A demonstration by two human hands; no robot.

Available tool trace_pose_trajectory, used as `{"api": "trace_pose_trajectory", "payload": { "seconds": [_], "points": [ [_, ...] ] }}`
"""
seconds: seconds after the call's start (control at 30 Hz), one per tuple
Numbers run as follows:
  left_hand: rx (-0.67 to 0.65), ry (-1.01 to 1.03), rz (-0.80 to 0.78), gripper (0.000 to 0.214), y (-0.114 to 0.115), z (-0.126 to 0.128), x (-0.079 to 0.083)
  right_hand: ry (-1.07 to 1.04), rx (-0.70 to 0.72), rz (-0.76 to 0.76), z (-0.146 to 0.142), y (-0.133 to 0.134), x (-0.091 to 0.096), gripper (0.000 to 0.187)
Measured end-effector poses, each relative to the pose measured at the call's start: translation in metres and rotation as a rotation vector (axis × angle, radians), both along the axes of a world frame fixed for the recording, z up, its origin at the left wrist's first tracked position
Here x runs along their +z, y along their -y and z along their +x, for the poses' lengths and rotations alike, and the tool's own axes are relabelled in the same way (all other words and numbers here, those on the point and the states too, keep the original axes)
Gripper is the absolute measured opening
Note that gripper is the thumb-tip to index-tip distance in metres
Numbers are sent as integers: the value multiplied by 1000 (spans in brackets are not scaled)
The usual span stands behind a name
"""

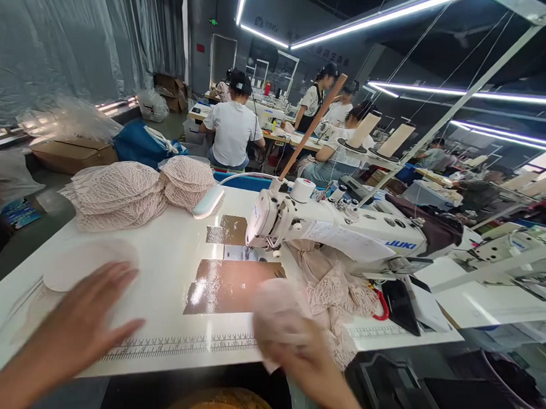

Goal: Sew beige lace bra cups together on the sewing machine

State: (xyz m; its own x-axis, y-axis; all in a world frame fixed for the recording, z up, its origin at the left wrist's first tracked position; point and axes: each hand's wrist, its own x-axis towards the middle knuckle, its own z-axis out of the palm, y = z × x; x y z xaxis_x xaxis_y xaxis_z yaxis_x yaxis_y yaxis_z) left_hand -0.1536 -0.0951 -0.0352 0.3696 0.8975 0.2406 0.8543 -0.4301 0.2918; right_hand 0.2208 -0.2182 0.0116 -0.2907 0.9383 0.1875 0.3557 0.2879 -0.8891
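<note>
Over the left part of the table my left hand (pixel 88 311) is spread, thumb apart from the fingers, and smeared by motion. Just beyond it lies a pale, rounded cup-like piece (pixel 80 269); I cannot tell whether the fingertips touch it. My right hand (pixel 305 357) is closed round a bunched pale pink fabric piece (pixel 279 309), held near the table's front edge and blurred. Behind that hand, pink lace fabric (pixel 336 290) lies in a heap beside the white sewing machine (pixel 334 225). Its needle area stands over a metal plate with brown tape around it.
Two stacks of pink lace pieces, a large one (pixel 118 198) and a smaller one (pixel 188 179), stand at the back left. A printed ruler (pixel 184 345) runs along the front edge. Red-handled scissors (pixel 381 306) and a dark phone-like object (pixel 399 305) lie right. Several people work behind.
</note>
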Motion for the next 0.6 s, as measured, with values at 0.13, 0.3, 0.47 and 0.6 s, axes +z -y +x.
{"api": "trace_pose_trajectory", "payload": {
  "seconds": [0.13, 0.3, 0.47, 0.6],
  "points": [
    [-482, 169, -169, 82, 40, 65, 23, 95, 334, -38, -64, -43, 5, 7],
    [-463, 354, -401, 50, 44, 95, 29, 198, 136, 182, -74, -42, 0, 9],
    [-372, 392, -448, 25, 28, 93, 40, 222, -7, 437, -55, -42, -4, 12],
    [-516, 388, -544, 27, 32, 100, 51, 314, 56, 468, -55, -46, 1, 11]
  ]
}}
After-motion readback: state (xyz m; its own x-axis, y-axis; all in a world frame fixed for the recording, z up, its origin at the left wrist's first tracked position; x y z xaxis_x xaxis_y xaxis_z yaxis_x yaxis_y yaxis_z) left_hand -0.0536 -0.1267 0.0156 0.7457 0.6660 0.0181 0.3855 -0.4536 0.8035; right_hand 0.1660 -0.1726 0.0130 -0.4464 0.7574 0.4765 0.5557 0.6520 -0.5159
